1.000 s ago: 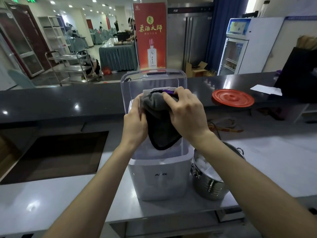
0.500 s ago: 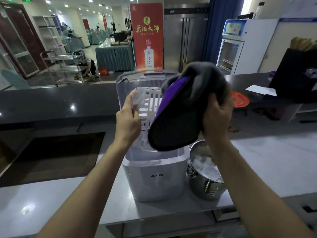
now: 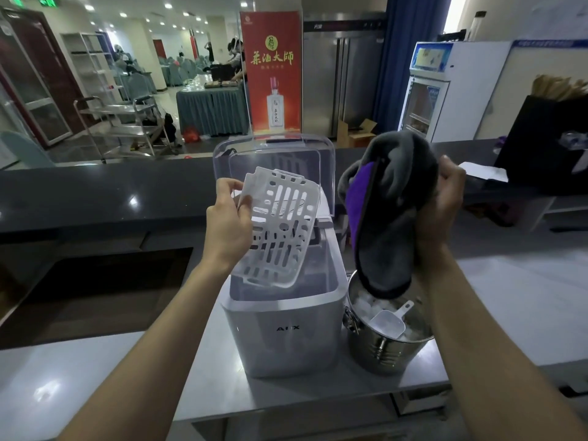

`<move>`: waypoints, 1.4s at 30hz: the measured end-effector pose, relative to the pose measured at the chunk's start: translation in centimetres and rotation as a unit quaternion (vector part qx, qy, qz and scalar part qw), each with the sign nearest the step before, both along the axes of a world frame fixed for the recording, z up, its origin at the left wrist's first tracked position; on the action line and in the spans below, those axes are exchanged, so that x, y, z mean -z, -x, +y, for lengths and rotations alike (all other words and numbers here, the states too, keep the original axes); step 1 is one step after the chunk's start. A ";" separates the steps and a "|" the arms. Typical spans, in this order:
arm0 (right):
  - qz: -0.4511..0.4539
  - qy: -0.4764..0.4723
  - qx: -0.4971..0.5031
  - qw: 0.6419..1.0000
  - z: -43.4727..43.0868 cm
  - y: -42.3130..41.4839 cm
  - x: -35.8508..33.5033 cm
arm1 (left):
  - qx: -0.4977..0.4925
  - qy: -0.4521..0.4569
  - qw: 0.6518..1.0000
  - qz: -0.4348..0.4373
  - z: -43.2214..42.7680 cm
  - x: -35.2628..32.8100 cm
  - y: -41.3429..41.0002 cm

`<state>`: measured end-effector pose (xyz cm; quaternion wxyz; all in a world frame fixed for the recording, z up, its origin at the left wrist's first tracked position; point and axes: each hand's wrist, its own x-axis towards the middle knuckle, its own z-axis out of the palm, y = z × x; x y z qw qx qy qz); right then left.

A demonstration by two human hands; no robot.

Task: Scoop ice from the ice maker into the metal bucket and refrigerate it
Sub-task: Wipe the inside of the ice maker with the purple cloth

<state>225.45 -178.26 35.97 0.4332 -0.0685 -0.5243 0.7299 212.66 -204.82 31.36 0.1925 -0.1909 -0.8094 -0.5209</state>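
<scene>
- The metal bucket (image 3: pixel 381 351) stands on the grey counter (image 3: pixel 95 377), right under the right hand (image 3: pixel 445 198).
- It has ice (image 3: pixel 366 303) in it, and a clear scoop (image 3: pixel 389 321) lies on top of the ice.
- The ice maker (image 3: pixel 283 329) sits just beside the bucket, under the left hand (image 3: pixel 229 224). Its clear lid (image 3: pixel 273 160) is tipped up at the back.
- The left hand holds a white basket (image 3: pixel 280 230) with holes by its left edge, fingers curled round the rim. The basket is tilted, and its low end dips into the open ice maker.
- The right hand grips a bunched grey and purple cloth (image 3: pixel 391 218) above the bucket. The cloth's low end hangs over the ice; I cannot tell if it touches.
- Far past the hands stands a red poster (image 3: pixel 272 71) with a bottle on it.
</scene>
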 end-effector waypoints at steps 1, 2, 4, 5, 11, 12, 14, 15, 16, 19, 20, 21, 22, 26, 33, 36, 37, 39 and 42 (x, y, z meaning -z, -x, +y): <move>-0.007 -0.019 -0.025 0.999 0.1 0.1 -0.1 | -0.005 0.000 1.000 -0.003 -0.1 -0.2 0.2; -0.033 -0.042 -0.036 0.998 -0.1 0.1 -0.2 | -0.006 0.002 1.000 -0.003 -0.2 -0.4 0.4; -0.096 -0.076 -0.041 0.992 -0.1 0.3 -0.4 | -0.002 0.010 1.000 0.003 -0.3 -0.8 0.7; -0.118 -0.090 -0.036 0.988 -0.2 0.5 -0.3 | 0.001 0.013 1.000 0.007 -0.4 -1.0 0.8; -0.149 -0.290 -0.012 0.945 -0.6 0.9 -0.7 | 0.014 0.044 0.999 0.022 -0.8 -2.1 1.4; -0.169 -0.318 -0.013 0.933 -0.5 1.0 -0.9 | 0.012 0.054 0.998 0.030 -0.9 -2.2 1.5; -0.204 -0.377 -0.040 0.903 -0.3 1.0 -1.1 | 0.015 0.065 0.997 0.042 -0.8 -2.5 1.6; -0.220 -0.411 -0.047 0.883 -0.2 0.9 -1.3 | 0.018 0.071 0.996 0.044 -0.7 -2.6 1.7; -0.234 -0.444 -0.049 0.864 -0.2 0.9 -1.5 | 0.022 0.076 0.996 0.045 -0.6 -2.8 1.7; -0.273 -0.512 -0.049 0.813 -0.6 0.7 -1.9 | 0.034 0.095 0.994 0.047 -0.4 -3.1 1.9; -0.283 -0.534 -0.043 0.795 -0.9 0.7 -2.0 | 0.039 0.101 0.993 0.048 -0.3 -3.2 2.0; -0.288 -0.557 -0.033 0.778 -1.0 0.8 -1.9 | 0.045 0.106 0.992 0.048 -0.3 -3.3 1.9; -0.287 -0.579 -0.021 0.763 -1.2 0.9 -1.9 | 0.050 0.111 0.991 0.047 -0.2 -3.3 1.9; -0.271 -0.633 0.002 0.725 -1.9 1.4 -1.6 | 0.063 0.128 0.989 0.033 0.7 -3.9 1.3; -0.257 -0.623 0.014 0.739 -1.9 1.9 -0.3 | 0.040 0.204 0.977 0.051 1.2 -5.0 0.2; -0.257 -0.602 0.027 0.756 -1.6 1.8 0.3 | 0.023 0.246 0.967 0.061 -0.4 -4.6 -0.4; -0.260 -0.592 0.029 0.762 -1.4 1.8 0.4 | 0.011 0.249 0.967 0.060 -1.2 -4.4 -0.4; -0.266 -0.574 0.022 0.774 -1.1 1.8 0.6 | -0.025 0.244 0.969 0.034 -2.9 -3.9 -0.3; -0.277 -0.557 0.000 0.783 -1.0 2.1 0.5 | -0.077 0.246 0.965 -0.048 -4.4 -3.7 0.0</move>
